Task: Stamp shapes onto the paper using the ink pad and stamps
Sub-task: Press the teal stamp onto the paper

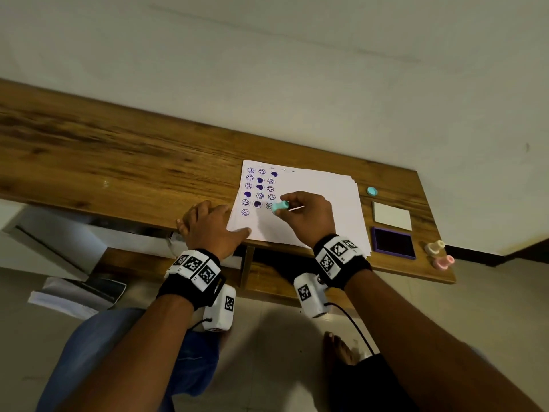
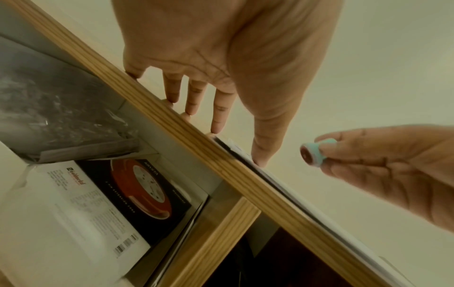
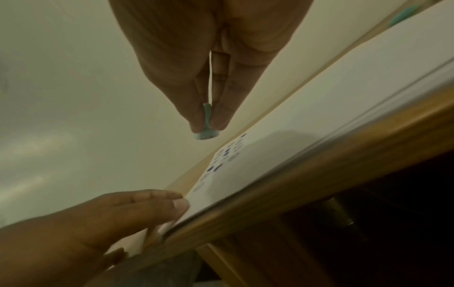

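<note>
Pinched between right hand [image 1: 309, 215] fingertips, the teal stamp [image 1: 279, 207] is held above the paper [image 1: 320, 188]; left hand [image 1: 211, 230] is laid flat, fingers straight, on its corner.

A home room; wooden desk [image 1: 118, 150] against plain wall [image 1: 297, 69]; tiled floor [image 1: 282, 367].

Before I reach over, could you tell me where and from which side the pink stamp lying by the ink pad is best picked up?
Pinch the pink stamp across its narrow waist, coming from above. It lies on its side on the table, flared ends left and right, so the middle gives fingers a seat. The cream stamp sits close behind and the ink pad to the left; a top approach likely avoids both.
</note>
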Tool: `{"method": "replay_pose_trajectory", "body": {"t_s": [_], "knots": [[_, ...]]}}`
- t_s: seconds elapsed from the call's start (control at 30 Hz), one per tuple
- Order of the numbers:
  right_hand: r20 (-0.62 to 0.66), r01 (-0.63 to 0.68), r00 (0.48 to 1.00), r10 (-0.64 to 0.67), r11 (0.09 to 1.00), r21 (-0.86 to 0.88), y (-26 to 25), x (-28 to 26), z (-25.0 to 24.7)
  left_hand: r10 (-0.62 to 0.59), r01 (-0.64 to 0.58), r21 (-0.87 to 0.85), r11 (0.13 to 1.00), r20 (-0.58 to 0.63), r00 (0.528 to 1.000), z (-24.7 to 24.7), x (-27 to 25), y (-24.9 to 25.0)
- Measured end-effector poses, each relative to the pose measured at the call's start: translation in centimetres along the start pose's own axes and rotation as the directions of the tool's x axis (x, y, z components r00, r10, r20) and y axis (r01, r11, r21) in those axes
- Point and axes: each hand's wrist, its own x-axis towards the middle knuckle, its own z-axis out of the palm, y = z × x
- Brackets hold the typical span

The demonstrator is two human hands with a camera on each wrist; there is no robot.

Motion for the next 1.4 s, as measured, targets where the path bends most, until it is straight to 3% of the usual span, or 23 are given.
{"method": "replay_pose_trajectory", "body": {"t_s": [0.33,0.6,0.77,0.87,1.03,1.17,1.23,1.4], "knots": [[-0.019,0.015,1.000,-0.015,1.000,0.023,2.3,-2.7,-4.6,-0.008,0.008,-0.022,1.000,0.031,0.999,-0.8,0.5,0.0],[-0.108,0.019,0.994,-0.008,0.995,0.102,5.3,-4.5,-9.5,-0.018,0.015,-0.098,0.995,-0.030,0.999,-1.1,0.6,0.1],[-0.235,0.001,0.971,0.046,0.981,0.195,7.6,-5.5,-12.9,0.102,-0.131,-0.164,0.978,-0.176,0.979,-1.4,-0.7,1.8],[-0.260,-0.026,0.962,0.077,0.981,0.192,8.6,-5.8,-14.9,0.206,-0.247,-0.224,0.943,-0.190,0.960,-0.7,-2.6,4.8],[-0.301,-0.035,0.950,0.084,0.986,0.164,10.7,-5.8,-17.3,0.438,-0.429,-0.282,0.858,-0.033,0.898,2.5,-4.4,11.0],[-0.300,-0.055,0.948,0.110,0.981,0.185,12.2,-5.2,-18.1,0.592,-0.569,-0.194,0.799,0.090,0.801,4.5,-2.6,18.0],[-0.299,-0.055,0.948,0.110,0.981,0.187,12.6,-4.9,-18.6,0.641,-0.631,-0.115,0.768,0.154,0.752,5.4,-0.6,21.7],[-0.304,-0.072,0.942,0.141,0.971,0.227,13.9,-4.2,-19.7,0.694,-0.716,0.011,0.698,0.233,0.681,8.6,3.8,28.7]]}}
